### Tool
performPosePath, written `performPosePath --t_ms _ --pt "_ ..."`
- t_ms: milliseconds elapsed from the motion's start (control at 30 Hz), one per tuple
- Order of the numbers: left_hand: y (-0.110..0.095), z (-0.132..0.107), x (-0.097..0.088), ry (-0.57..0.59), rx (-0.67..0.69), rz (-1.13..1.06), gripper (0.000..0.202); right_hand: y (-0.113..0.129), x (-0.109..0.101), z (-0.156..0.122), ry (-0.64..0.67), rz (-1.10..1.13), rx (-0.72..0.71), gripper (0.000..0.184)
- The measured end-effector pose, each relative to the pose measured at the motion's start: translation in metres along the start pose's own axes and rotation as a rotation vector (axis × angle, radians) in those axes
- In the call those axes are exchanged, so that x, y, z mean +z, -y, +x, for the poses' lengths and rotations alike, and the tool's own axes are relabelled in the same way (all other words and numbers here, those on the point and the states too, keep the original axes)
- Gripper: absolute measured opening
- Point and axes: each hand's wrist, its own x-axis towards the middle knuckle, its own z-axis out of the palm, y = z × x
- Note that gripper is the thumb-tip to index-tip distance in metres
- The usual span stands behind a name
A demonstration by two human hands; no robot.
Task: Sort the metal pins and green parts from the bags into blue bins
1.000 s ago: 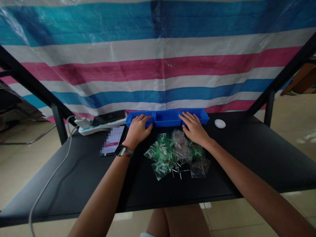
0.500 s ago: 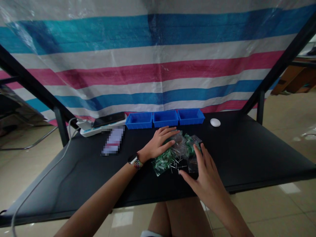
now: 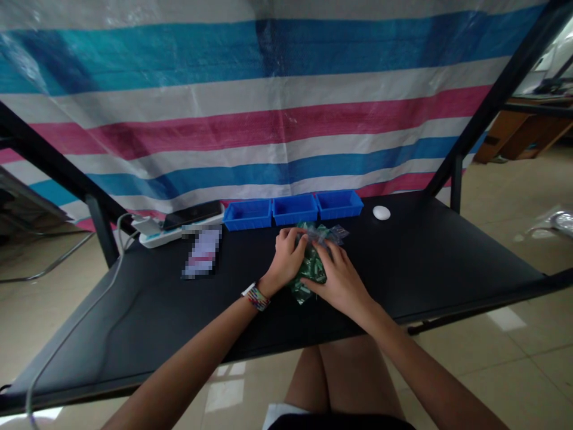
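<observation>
A heap of clear plastic bags with small green pieces [image 3: 314, 267] lies on the black table, squeezed between my two hands. My left hand [image 3: 287, 258] cups the heap's left side with fingers curled. On the right side, my right hand [image 3: 339, 276] has its fingers bent over the bags and its thumb against the lower front. A corner of clear bag [image 3: 340, 233] sticks out beyond the right fingertips. My palms and fingers hide much of the heap, and loose metal pins seen before are out of sight.
Behind the heap stand three blue bins [image 3: 294, 209] in a row. A white mouse-like object [image 3: 381, 212] lies to their right. At left are a phone with a blurred screen [image 3: 203, 251], a white power strip [image 3: 154, 239], a dark phone [image 3: 194, 214] and a cable [image 3: 85, 319].
Both hands have come together, my right moving left and slightly up, closing round the bags. The spread heap is now bunched up, and its loose metal pins no longer show.
</observation>
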Motion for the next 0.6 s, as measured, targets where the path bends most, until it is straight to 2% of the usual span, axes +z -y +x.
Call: performPosePath --t_ms 67,167,233,300,467,600 --pt "0.002 0.0 -0.007 -0.011 0.037 0.05 0.029 -0.007 -0.005 0.003 0.003 -0.021 -0.019 0.076" --pt "0.007 0.003 -0.021 0.015 0.203 0.148 0.031 -0.017 -0.011 0.007 0.013 -0.082 -0.059 0.057" --pt "0.011 0.006 -0.031 0.105 0.331 0.178 0.031 -0.021 -0.014 0.011 0.019 -0.14 -0.105 0.044" --pt "0.015 0.008 -0.038 0.227 0.401 0.161 0.033 -0.025 -0.015 0.015 0.023 -0.198 -0.161 0.036" --pt "0.019 0.003 -0.043 0.377 0.428 0.113 0.055 -0.035 -0.015 0.025 0.007 -0.272 -0.256 0.029" --pt "0.019 -0.003 -0.044 0.42 0.38 0.107 0.075 -0.048 -0.013 0.038 -0.045 -0.083 -0.225 0.027"
